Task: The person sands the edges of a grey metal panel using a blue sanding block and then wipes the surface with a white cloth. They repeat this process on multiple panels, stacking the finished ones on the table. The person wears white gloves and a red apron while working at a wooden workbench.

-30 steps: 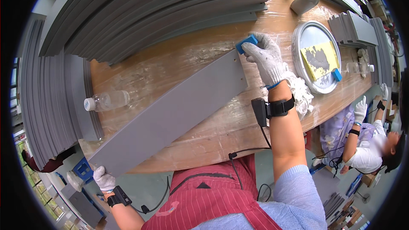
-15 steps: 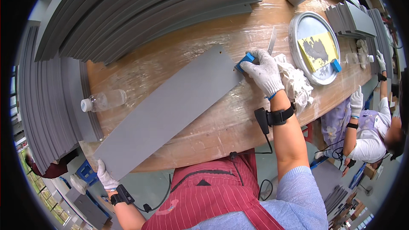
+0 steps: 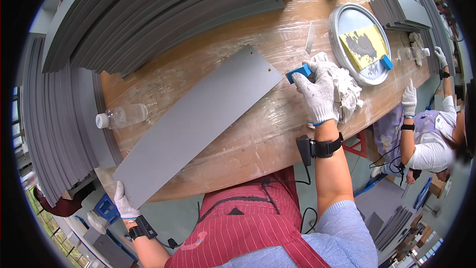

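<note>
A long flat grey panel (image 3: 198, 124) lies slantwise across the table, with two small holes at its far end. My left hand (image 3: 126, 202), in a white knit glove, grips its near-left end at the table edge, and the fingers underneath are hidden. In my gloved right hand (image 3: 317, 94) is a small blue block (image 3: 299, 73), pinched between thumb and fingers. That block is off the panel, a little to the right of its far corner. A crumpled white cloth (image 3: 347, 94) sits right beside this hand.
A round grey lid (image 3: 335, 39) carries a yellow sheet smeared with grey paste (image 3: 364, 47) and another blue piece (image 3: 386, 62). A thin blade (image 3: 310, 38) lies nearby. Stacked grey panels (image 3: 163, 20) fill the far left; a clear bottle (image 3: 126, 116) lies left. A co-worker (image 3: 431, 139) is at the right.
My right hand has drawn the blue block away from the panel's far corner, to the right, closer to the cloth. My left hand keeps its hold on the panel.
</note>
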